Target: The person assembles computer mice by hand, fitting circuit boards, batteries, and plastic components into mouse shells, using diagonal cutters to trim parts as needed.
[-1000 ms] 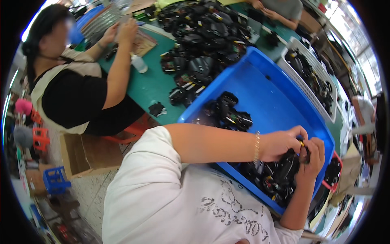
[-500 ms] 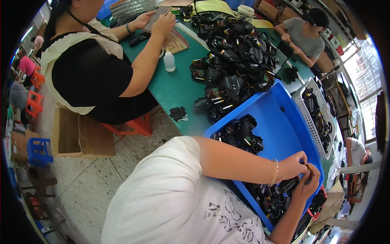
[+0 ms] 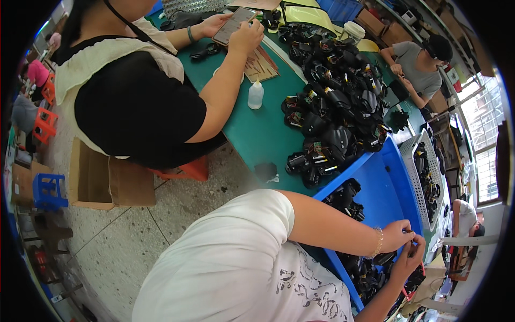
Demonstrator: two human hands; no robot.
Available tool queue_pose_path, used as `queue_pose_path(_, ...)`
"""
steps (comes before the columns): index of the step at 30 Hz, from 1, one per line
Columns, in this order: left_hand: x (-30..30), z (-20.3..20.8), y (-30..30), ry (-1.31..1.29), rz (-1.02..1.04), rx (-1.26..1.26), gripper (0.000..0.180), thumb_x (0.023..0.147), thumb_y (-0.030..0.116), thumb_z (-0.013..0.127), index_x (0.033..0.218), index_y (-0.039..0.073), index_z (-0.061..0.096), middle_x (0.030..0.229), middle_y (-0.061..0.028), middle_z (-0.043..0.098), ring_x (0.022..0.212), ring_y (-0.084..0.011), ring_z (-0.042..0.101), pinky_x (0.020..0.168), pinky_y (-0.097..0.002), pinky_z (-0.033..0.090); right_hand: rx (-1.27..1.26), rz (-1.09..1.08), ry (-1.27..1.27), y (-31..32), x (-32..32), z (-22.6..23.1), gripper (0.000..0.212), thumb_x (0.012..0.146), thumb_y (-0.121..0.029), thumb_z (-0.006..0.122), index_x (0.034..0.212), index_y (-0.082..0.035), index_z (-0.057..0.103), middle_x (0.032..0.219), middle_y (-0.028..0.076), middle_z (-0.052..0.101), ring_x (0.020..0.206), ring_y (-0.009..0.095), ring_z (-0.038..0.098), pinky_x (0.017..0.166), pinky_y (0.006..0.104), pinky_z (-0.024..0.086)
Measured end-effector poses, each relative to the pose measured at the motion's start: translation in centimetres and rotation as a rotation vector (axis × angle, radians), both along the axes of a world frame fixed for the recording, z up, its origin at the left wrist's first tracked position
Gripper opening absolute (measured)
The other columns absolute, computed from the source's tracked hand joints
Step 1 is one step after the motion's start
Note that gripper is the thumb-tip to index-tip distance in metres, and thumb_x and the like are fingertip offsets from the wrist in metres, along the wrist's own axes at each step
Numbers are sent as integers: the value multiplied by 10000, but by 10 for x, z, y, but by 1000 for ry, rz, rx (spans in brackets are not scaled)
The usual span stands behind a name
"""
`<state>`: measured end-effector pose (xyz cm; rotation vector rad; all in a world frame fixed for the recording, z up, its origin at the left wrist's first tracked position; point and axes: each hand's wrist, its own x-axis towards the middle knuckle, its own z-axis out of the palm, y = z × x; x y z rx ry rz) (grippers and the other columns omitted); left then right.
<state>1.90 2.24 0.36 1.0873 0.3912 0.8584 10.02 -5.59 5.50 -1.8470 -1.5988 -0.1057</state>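
Observation:
My left hand [image 3: 395,236], with a beaded bracelet at the wrist, is closed in a pinch over the blue tray [image 3: 394,180]. Against its fingertips is my right hand [image 3: 409,260], its fingers also curled and pinching. Whatever they grip is small, dark and mostly hidden by the fingers. Just below the hands shows a black plastic piece [image 3: 383,258]; whether it is held or lies in the tray I cannot tell. Black device housings [image 3: 346,199] with exposed parts lie in the tray's far left end, and more black parts [image 3: 370,279] lie under my forearms.
A large heap of black housings [image 3: 338,96] covers the green table [image 3: 252,134]. Beyond the tray stands a perforated grey basket [image 3: 412,155] of parts. A co-worker at left holds a phone [image 3: 234,26] near a squeeze bottle [image 3: 256,95]. Another person [image 3: 421,67] works across the table.
The view has shifted, so the table and tray sit further right and lower. My hands stay pinched together over the tray, the left turned slightly.

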Motion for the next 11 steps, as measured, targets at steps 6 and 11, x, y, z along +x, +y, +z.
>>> queue_pose_path(6, -2, -10, -9, -45, -85, -160, 218, 861, 223, 573, 909, 14, 534, 814, -122, 556, 774, -182, 525, 703, -330, 434, -2, -68, 455, -9, 7, -16, 175, 928, -192, 533, 988, -28, 540, 856, -1, 514, 680, 52, 429, 550, 183, 304)
queue_pose_path(11, -14, -11, -13, 159, -84, 33, 282, 838, 272, 585, 966, 27, 528, 983, -214, 531, 934, -319, 535, 842, -399, 409, -202, -59, 853, -28, 41, -20, 273, 933, -289, 535, 1082, -60, 541, 924, -11, 561, 713, 29, 475, 532, 154, 309)
